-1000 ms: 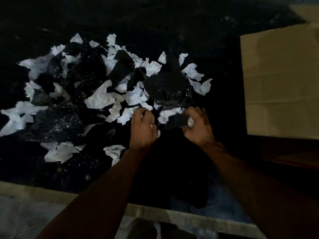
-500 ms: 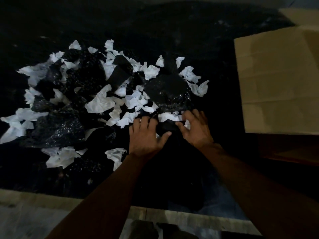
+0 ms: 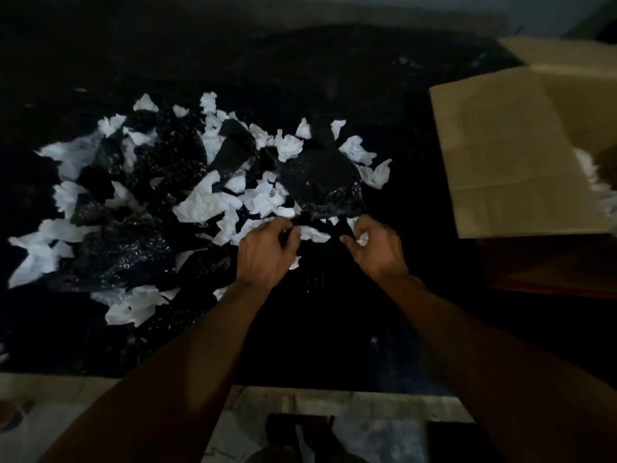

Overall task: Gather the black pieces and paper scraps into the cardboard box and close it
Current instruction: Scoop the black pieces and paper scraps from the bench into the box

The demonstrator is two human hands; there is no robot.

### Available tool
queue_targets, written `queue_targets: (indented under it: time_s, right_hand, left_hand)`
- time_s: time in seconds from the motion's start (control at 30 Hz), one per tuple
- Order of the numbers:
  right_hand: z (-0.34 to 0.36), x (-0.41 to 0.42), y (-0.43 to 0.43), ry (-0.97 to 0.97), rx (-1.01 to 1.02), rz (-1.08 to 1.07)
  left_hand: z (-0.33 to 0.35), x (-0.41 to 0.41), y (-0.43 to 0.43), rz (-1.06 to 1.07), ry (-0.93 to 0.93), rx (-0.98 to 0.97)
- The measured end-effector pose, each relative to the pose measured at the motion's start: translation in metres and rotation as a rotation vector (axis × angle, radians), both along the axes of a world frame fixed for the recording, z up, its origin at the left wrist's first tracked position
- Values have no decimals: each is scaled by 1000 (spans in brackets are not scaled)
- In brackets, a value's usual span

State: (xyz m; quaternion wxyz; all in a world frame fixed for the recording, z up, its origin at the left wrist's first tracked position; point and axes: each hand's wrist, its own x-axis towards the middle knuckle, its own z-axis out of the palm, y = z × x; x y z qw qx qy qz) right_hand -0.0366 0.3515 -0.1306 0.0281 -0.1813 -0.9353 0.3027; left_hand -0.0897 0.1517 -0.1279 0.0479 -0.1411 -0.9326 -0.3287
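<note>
A heap of white paper scraps point(image 3: 207, 203) and crinkled black pieces point(image 3: 320, 182) is spread over a dark surface, mostly left of centre. My left hand point(image 3: 263, 252) sits at the heap's near edge with fingers curled round white scraps and a black piece. My right hand point(image 3: 377, 248) is beside it, fingers curled, pinching a small white scrap. The cardboard box point(image 3: 507, 155) stands open at the right, one flap folded toward the heap; white scraps show inside at its right edge.
The dark surface point(image 3: 334, 78) stretches far behind the heap. A pale ledge point(image 3: 334, 399) runs along the near edge. A brown wooden surface point(image 3: 547, 265) lies under the box at the right.
Both hands went from flat on the scraps to curled round them. The view shifted, so the heap and box sit slightly lower and more of the box shows.
</note>
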Motion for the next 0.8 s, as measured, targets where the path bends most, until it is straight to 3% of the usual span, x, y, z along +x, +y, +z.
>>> queue_targets:
  time_s: [0.13,0.33,0.57,0.8]
  right_hand:
    - [39,5,-5,74,-156,-62]
    - [122,-1,-15,222,-187,-83]
    - [227,4,-5,439,-107,-93]
    - [284,37,53,585,20,-177]
  left_hand:
    - [32,-10,-9,-26,43,71]
    - [124,-27,-14,-128,211,136]
    - [213,-34,5,-264,340,182]
    - [264,-21,76,-383,406,258]
